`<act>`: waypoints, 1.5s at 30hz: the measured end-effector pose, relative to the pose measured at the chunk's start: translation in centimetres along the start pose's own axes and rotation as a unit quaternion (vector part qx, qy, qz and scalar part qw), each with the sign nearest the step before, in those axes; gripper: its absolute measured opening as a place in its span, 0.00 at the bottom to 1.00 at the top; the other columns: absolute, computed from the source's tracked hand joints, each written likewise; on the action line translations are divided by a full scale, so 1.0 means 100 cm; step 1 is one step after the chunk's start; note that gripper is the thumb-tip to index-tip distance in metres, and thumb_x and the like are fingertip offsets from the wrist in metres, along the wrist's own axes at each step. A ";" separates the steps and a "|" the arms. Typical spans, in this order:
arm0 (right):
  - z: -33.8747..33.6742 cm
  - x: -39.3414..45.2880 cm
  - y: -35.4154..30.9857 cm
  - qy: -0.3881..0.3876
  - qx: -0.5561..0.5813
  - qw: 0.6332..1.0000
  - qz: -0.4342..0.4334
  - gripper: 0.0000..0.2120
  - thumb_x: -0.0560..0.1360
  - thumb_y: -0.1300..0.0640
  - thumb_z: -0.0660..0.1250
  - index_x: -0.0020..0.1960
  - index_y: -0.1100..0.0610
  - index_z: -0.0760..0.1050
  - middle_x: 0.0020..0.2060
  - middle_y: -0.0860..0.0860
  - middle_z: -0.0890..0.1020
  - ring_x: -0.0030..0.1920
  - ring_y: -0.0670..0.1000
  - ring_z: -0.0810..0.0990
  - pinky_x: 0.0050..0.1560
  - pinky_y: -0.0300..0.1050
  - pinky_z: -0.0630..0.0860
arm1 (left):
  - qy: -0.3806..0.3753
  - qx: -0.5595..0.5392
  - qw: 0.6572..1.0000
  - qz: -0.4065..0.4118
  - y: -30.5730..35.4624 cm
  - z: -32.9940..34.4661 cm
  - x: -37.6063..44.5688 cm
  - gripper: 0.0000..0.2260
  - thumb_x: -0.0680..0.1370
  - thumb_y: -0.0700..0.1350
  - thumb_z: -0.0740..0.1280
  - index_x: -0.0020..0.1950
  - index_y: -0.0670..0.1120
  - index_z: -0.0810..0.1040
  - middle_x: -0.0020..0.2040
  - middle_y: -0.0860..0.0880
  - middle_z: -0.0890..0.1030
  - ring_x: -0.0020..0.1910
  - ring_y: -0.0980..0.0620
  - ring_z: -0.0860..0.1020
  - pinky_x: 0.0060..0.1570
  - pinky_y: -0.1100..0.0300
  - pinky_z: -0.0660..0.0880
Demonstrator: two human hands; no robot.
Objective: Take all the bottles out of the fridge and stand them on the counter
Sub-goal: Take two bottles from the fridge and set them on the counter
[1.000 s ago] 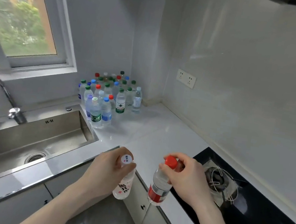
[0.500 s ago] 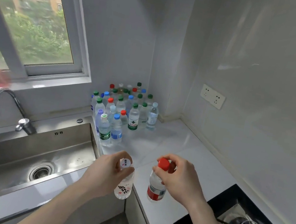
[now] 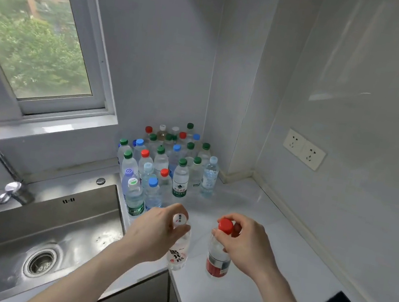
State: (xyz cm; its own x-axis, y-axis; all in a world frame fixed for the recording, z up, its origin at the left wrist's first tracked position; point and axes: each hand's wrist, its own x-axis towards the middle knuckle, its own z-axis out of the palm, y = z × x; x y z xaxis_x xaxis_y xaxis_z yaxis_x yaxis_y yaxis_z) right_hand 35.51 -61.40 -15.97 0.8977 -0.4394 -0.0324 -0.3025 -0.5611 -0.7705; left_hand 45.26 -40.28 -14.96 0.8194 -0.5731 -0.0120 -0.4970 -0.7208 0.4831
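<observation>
I hold a white-capped bottle by its neck in my left hand and pinch the red cap of a second bottle with my right hand, both upright over the desk. Beyond them many bottles stand clustered in the corner, beside the sink.

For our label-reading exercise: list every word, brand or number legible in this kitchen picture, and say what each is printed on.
"喝开水": red characters down the label of the white-capped bottle in the left hand.
Small characters on that bottle's cap: blurred.
Red label of the red-capped bottle in the right hand: no readable text.
Green label on the green-capped bottle in the cluster: white characters, too small to read.
</observation>
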 end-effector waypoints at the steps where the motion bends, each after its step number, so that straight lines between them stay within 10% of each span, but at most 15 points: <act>1: 0.004 0.013 0.000 0.003 0.000 1.000 0.004 0.10 0.71 0.44 0.78 0.49 0.43 0.81 0.41 0.43 0.83 0.40 0.47 0.84 0.47 0.52 0.84 | -0.006 0.010 1.000 0.005 -0.005 0.000 0.016 0.08 0.82 0.60 0.63 0.58 0.59 0.74 0.42 0.55 0.81 0.42 0.51 0.77 0.39 0.55 0.74; 16: 0.078 0.159 0.001 0.029 -0.011 0.996 0.079 0.07 0.73 0.45 0.76 0.49 0.42 0.80 0.41 0.41 0.84 0.44 0.45 0.82 0.48 0.50 0.82 | -0.097 0.112 0.987 0.062 -0.082 0.013 0.186 0.12 0.84 0.57 0.61 0.65 0.57 0.70 0.58 0.51 0.83 0.55 0.46 0.80 0.46 0.53 0.76; 38: 0.166 0.242 -0.013 -0.036 -0.052 0.991 0.118 0.06 0.79 0.45 0.68 0.56 0.41 0.76 0.43 0.43 0.84 0.45 0.50 0.84 0.50 0.49 0.80 | -0.134 0.159 0.977 0.042 -0.154 0.031 0.261 0.15 0.83 0.56 0.61 0.66 0.51 0.71 0.54 0.49 0.83 0.50 0.45 0.82 0.46 0.50 0.81; 45: 0.154 0.230 -0.022 -0.053 -0.031 0.988 0.139 0.25 0.80 0.43 0.67 0.76 0.41 0.67 0.45 0.39 0.80 0.56 0.49 0.80 0.58 0.48 0.76 | -0.123 0.198 0.971 0.049 -0.141 0.006 0.257 0.18 0.83 0.58 0.60 0.69 0.51 0.71 0.58 0.48 0.83 0.56 0.44 0.81 0.47 0.52 0.76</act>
State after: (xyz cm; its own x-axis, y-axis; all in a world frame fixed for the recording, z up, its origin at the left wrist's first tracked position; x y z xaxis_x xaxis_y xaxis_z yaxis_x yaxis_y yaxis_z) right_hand 61.69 -59.50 -24.84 0.8041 -0.5095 -0.3063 -0.5588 -0.4718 -0.6820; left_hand 73.14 -45.11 -22.61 0.6930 -0.6879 -0.2156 -0.6807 -0.7229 0.1185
